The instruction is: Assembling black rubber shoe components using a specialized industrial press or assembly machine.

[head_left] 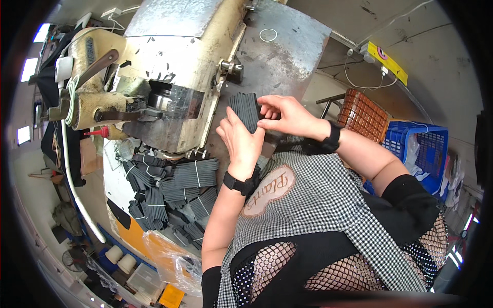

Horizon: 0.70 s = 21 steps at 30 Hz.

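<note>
Over the metal worktop, a stack of dark grey strips (243,109) stands between my two hands, its long strips side by side. My left hand (240,139) grips it from the lower left, fingers along its near side. From the right, my right hand (288,117) closes curled fingers and thumb at the stack's right edge, with the thumb tip close to the left thumb. The palm sides of both hands are hidden. Below the machine, several bundles of similar strips (195,173) lie piled, some bound with thin white bands.
A cream-coloured machine (169,64) with a metal-lined opening fills the upper left. On the grey metal worktop (287,56) lies a white loop band (268,35) among dark scraps. A brown slatted chair back (362,115) and a blue crate (434,154) stand at right; clear plastic (177,259) lies lower left.
</note>
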Each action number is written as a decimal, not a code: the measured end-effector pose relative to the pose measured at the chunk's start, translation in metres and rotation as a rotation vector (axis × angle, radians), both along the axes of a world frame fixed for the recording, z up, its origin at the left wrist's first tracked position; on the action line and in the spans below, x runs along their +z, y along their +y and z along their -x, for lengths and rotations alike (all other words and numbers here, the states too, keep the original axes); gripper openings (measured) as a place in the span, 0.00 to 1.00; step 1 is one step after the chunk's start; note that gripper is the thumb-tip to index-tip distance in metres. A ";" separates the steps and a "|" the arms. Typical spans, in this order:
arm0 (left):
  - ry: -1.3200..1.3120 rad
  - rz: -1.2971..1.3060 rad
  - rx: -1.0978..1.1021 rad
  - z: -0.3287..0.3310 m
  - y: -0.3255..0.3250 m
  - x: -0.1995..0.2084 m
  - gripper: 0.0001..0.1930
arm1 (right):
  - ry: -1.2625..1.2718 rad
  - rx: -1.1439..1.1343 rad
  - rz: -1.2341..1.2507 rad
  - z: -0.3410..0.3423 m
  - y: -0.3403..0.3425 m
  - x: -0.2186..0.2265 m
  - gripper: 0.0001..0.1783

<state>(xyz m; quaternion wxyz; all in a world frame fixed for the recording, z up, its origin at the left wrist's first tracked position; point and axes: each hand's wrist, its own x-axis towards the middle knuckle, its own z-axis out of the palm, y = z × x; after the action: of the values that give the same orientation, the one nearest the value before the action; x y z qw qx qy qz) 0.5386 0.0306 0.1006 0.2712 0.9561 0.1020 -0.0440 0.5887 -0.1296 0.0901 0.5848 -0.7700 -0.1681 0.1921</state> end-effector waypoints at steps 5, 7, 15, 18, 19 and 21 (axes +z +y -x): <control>-0.021 0.181 -0.070 0.006 0.011 -0.008 0.49 | -0.292 -0.068 0.254 0.004 -0.003 -0.015 0.31; 0.069 0.426 0.035 0.005 0.014 -0.003 0.46 | -0.310 -0.082 0.266 0.008 -0.005 -0.019 0.32; -0.032 0.289 0.074 -0.012 0.026 -0.035 0.32 | -0.267 -0.153 0.394 0.017 0.008 -0.018 0.29; 0.003 0.302 0.120 -0.012 0.026 -0.030 0.32 | -0.253 -0.172 0.377 0.016 0.007 -0.016 0.29; 0.005 0.303 0.122 -0.012 0.027 -0.031 0.32 | -0.211 -0.166 0.363 0.015 0.007 -0.015 0.28; 0.000 0.322 0.113 -0.013 0.028 -0.034 0.32 | -0.207 -0.168 0.376 0.015 0.008 -0.012 0.27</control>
<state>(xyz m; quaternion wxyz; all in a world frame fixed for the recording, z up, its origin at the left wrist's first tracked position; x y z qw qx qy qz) 0.5517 0.0582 0.0667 0.4227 0.8931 0.1475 -0.0446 0.5740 -0.1217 0.0779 0.4247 -0.8922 -0.1237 0.0907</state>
